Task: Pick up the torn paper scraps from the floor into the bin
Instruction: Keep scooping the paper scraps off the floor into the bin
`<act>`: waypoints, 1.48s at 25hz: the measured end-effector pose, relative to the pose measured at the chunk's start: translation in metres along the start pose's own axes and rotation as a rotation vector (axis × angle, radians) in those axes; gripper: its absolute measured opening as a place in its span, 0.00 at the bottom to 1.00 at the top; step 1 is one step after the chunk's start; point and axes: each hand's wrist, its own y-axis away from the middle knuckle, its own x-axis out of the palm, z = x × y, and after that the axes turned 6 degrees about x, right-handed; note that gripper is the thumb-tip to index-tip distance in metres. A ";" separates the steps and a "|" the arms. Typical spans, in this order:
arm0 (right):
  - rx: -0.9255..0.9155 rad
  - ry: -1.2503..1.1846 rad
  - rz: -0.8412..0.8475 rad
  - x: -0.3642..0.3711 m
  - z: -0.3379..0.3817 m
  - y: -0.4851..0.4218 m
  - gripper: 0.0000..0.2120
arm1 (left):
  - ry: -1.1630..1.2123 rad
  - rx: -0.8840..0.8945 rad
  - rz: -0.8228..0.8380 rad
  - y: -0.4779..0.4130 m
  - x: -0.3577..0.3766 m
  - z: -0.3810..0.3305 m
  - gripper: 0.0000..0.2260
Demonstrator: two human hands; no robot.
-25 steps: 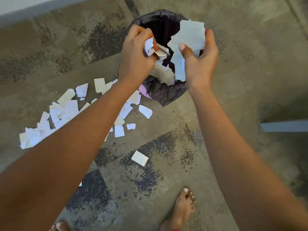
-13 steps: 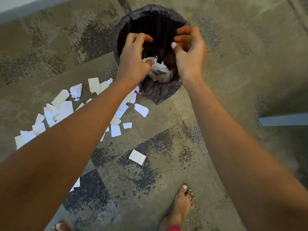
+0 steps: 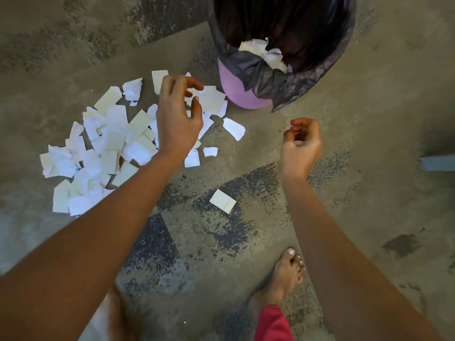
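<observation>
A pink bin (image 3: 240, 94) lined with a black bag stands at the top, with white paper pieces (image 3: 268, 55) inside it. A wide pile of torn white paper scraps (image 3: 105, 146) lies on the floor to the bin's left. My left hand (image 3: 178, 116) hovers over the pile's right edge, fingers spread and empty. My right hand (image 3: 300, 143) hangs below the bin, fingers loosely curled, holding nothing. One lone scrap (image 3: 222, 201) lies between my forearms, and another scrap (image 3: 234, 128) sits just below the bin.
The floor is mottled grey concrete with dark patches. My bare right foot (image 3: 283, 276) and a red trouser hem (image 3: 270, 323) are at the bottom. A grey bar (image 3: 437, 163) juts in at the right edge.
Both hands dropped their paper into the bin, then drew back toward me. The left hand moved down and left over the floor pile; the view came closer to the floor.
</observation>
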 end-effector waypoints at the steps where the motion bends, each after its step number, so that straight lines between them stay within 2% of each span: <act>1: 0.017 0.090 0.053 0.006 -0.021 0.012 0.10 | -0.028 -0.025 0.041 0.018 -0.006 0.017 0.08; 5: 0.001 0.505 0.371 0.033 -0.092 0.061 0.08 | -0.153 -0.126 0.194 0.090 -0.032 0.084 0.08; 9: -0.086 1.011 0.661 0.054 -0.143 0.099 0.21 | -0.251 -0.280 0.281 0.159 -0.058 0.141 0.09; 14: -0.210 1.356 0.608 0.073 -0.173 0.126 0.30 | -0.283 -0.485 0.369 0.242 -0.096 0.188 0.11; 16: -0.232 1.419 0.585 0.080 -0.180 0.131 0.32 | -0.305 -0.551 0.373 0.266 -0.113 0.200 0.11; 19: -0.229 1.441 0.560 0.086 -0.187 0.134 0.27 | -0.367 -0.646 0.359 0.289 -0.137 0.222 0.12; 23: -0.246 1.395 0.534 0.090 -0.186 0.146 0.19 | -0.446 -0.817 0.403 0.302 -0.158 0.251 0.23; 26: -0.272 1.223 0.659 0.116 -0.175 0.185 0.17 | -0.512 -0.803 0.544 0.303 -0.162 0.256 0.31; 29: -0.533 1.201 0.894 0.162 -0.163 0.246 0.14 | -0.626 -0.674 0.683 0.305 -0.166 0.258 0.35; 33: -1.137 1.278 1.188 0.215 -0.153 0.311 0.16 | -0.721 -0.482 0.741 0.309 -0.164 0.264 0.31; 35: -1.333 1.328 1.210 0.231 -0.151 0.322 0.19 | -0.746 -0.408 0.773 0.308 -0.163 0.268 0.28; 37: -1.368 1.364 1.198 0.243 -0.149 0.324 0.21 | -0.724 -0.402 0.785 0.307 -0.163 0.271 0.25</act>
